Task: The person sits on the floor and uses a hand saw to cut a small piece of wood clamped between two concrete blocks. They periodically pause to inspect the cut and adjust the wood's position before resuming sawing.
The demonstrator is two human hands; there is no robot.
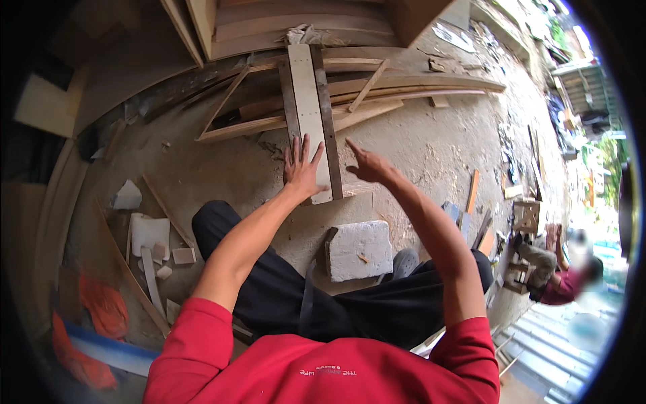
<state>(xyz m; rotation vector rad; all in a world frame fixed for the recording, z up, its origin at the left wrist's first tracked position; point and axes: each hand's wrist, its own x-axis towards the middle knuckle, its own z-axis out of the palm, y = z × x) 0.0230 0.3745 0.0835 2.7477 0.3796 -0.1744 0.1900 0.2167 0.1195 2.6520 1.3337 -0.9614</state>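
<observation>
A long white board (307, 91) with small holes runs away from me over the ground, between a dark wooden strip (326, 114) on its right and another on its left. My left hand (303, 174) lies with spread fingers over the near end of the board and holds nothing. To the right of the strip is my right hand (370, 165), apart from the board, its index finger stretched out and the other fingers partly bent. Nothing shows in it.
A whitish block (361, 250) sits on the ground between my legs. Wooden frames and planks (404, 84) lie crosswise beyond, near a large cabinet (303, 27). Offcuts (183, 256) and orange cloth (104, 310) are at left. Another person (562, 279) sits at far right.
</observation>
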